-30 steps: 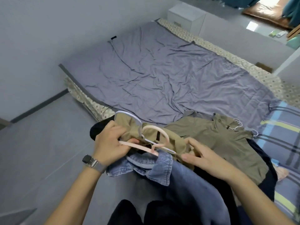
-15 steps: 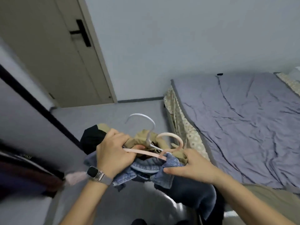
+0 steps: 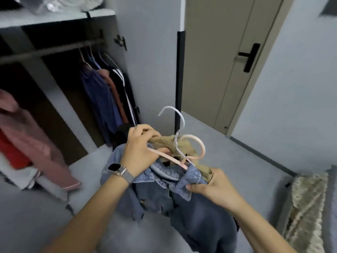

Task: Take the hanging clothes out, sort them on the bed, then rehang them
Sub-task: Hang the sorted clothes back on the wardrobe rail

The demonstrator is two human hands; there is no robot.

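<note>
I carry a bundle of clothes on hangers in front of me. My left hand (image 3: 141, 149) grips the bar of a pink hanger (image 3: 197, 146) together with a tan garment (image 3: 189, 148). A white hanger (image 3: 177, 119) sticks its hook up beside the pink one. A blue denim jacket (image 3: 191, 207) hangs lowest, and my right hand (image 3: 214, 188) pinches its collar. A black garment (image 3: 122, 133) shows behind my left hand.
The open wardrobe (image 3: 109, 21) stands at the left with its rail (image 3: 54, 50). Several garments (image 3: 105, 95) hang there, and a pink garment (image 3: 27, 136) droops at the far left. A closed door (image 3: 218, 61) is ahead. The bed's corner (image 3: 308, 203) sits at the right.
My view has swung left from the bed to the wardrobe and door. Both hands keep their hold on the bundle, which has come along with me.
</note>
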